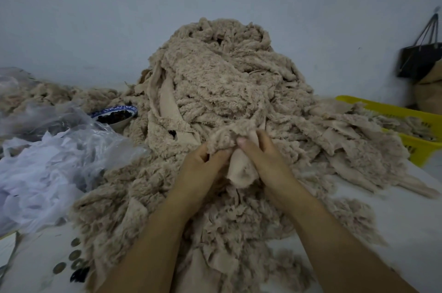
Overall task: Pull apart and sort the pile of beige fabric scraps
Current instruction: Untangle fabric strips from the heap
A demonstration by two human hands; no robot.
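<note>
Left hand (203, 169) and right hand (266, 163) together pinch 1 scrap (242, 172) at the pile (222, 82) on the white surface (397, 218); pale wall (95, 17) behind.

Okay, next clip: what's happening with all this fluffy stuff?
A person is working at a pile of beige fabric scraps heaped on a table. The left hand and right hand each have a grip on one scrap at the pile's front. A yellow basket at right holds some scraps; a bowl and plastic bags sit left.
</note>
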